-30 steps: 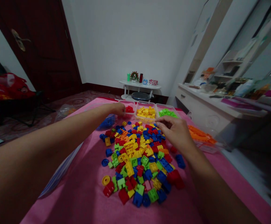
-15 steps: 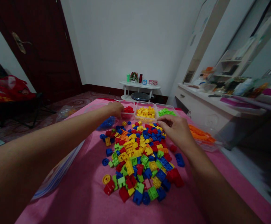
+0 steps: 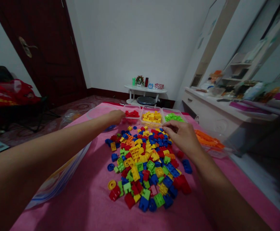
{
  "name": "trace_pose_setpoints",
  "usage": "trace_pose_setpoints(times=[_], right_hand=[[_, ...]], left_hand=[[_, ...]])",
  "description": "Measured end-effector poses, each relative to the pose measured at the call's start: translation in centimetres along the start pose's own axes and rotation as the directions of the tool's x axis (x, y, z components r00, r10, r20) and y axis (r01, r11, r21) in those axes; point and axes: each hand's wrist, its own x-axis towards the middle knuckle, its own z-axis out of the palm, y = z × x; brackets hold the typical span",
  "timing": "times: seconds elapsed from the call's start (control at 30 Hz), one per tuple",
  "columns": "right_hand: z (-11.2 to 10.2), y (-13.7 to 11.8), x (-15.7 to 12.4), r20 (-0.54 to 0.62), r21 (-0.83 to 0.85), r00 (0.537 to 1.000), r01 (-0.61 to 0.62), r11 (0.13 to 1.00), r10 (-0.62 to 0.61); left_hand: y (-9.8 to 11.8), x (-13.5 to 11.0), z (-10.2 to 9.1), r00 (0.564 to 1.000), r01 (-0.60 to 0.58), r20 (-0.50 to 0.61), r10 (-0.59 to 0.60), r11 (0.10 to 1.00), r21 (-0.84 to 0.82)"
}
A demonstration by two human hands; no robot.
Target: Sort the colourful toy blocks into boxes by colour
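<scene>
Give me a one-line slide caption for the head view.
Left hand by the box of red bricks, right hand near the mixed pile on pink cloth.

- Loose blocks (image 3: 140,157): a jumble of red, yellow, blue, lime green and orange, with one pink block (image 3: 153,190) near the front
- Boxed pieces at the far edge: red pieces (image 3: 132,114), then yellow pieces (image 3: 152,117), then lime green pieces (image 3: 172,117)
- Boxed pieces at the right: bright orange pieces (image 3: 208,139)
- Cloth (image 3: 82,199): plain pink
- Plastic bag (image 3: 60,181): see-through, with blue stripes and a yellow band
- Door (image 3: 43,48): dark reddish brown
- Wall (image 3: 130,41): pale greyish white
- Baseboard (image 3: 106,92): dark red
- Bag on the chair (image 3: 12,93): red with yellow marks
- Side table (image 3: 143,89): white
- Tumbler (image 3: 133,81): green
- Desk (image 3: 207,104): creamy white
</scene>
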Motion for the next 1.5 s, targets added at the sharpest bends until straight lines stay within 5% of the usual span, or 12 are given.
trace_pose_setpoints(times=[0.13, 0.4, 0.73, 1.1, 1.2, 1.33, 1.4, 1.5], right_hand=[[0.2, 0.2, 0.0, 0.01, -0.004, 1.0, 0.006, 1.0, -0.006], [0.4, 0.1, -0.1, 0.029, 0.026, 0.999, 0.012, 1.0, -0.013], [0.5, -0.3, -0.1, 0.039, 0.031, 0.999, 0.028, 0.999, -0.03], [-0.5, 0.2, 0.2, 0.026, -0.069, 1.0, 0.005, 0.998, -0.003], [-0.1, 1.3, 0.1, 0.142, -0.156, 0.987, -0.051, 0.986, 0.074], [0.6, 2.4, -0.2, 0.36, -0.318, 0.908, -0.097, 0.943, 0.215], [1.0, 2.5, -0.5, 0.414, -0.368, 0.872, -0.101, 0.924, 0.26], [1.6, 2.3, -0.8, 0.443, -0.424, 0.848, -0.088, 0.901, 0.291]], left_hand=[[0.1, 0.1, 0.2, 1.0, -0.012, 0.019, 0.009, 0.992, 0.128], [0.5, 0.4, -0.7, 0.995, 0.029, 0.088, -0.037, 0.995, 0.094], [-0.7, -1.9, -0.4, 0.984, 0.017, -0.175, -0.022, 0.999, -0.028], [-0.7, -3.3, -2.0, 0.999, -0.014, -0.042, 0.014, 1.0, 0.009], [0.5, -3.8, -2.3, 1.0, 0.017, -0.003, -0.017, 0.998, 0.068], [3.9, -4.6, -2.5, 0.982, 0.051, -0.184, -0.042, 0.998, 0.045], [6.2, -4.4, -2.1, 0.958, -0.083, -0.283, 0.054, 0.992, -0.09], [9.7, -3.5, -0.8, 0.941, -0.272, -0.287, 0.182, 0.909, -0.317]])
